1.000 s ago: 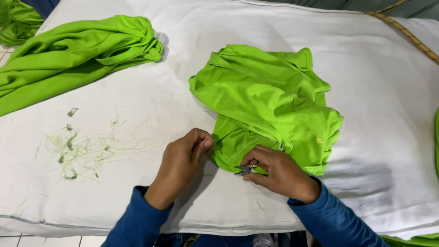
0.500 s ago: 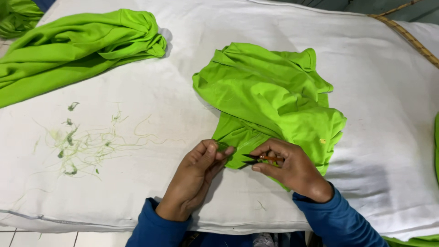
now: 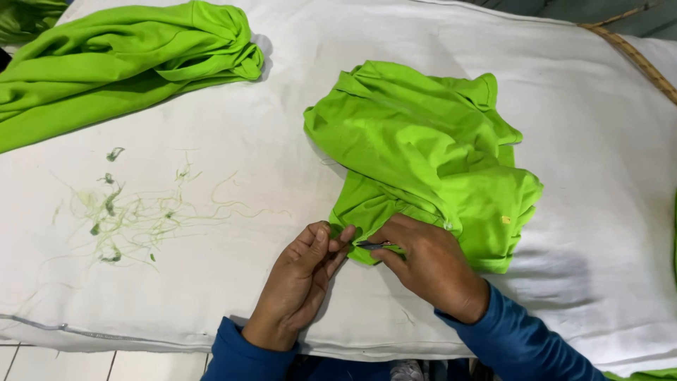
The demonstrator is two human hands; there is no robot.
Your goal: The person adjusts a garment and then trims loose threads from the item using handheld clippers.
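A crumpled bright green garment (image 3: 430, 152) lies on the white padded table (image 3: 296, 141). My left hand (image 3: 300, 275) pinches the garment's near edge between thumb and fingers. My right hand (image 3: 427, 264) rests on the same edge and holds small metal thread snips (image 3: 374, 245), tips pointing left toward my left fingers. Both arms wear blue sleeves.
A second green garment (image 3: 127, 60) lies bunched at the far left. A scatter of cut green threads (image 3: 134, 212) lies on the cloth left of my hands. A brown rope (image 3: 638, 56) runs along the far right corner. The table's near edge is just below my wrists.
My hands have closed together on the garment's near edge, and the snips now point at the spot my left fingers pinch. The view has shifted slightly.
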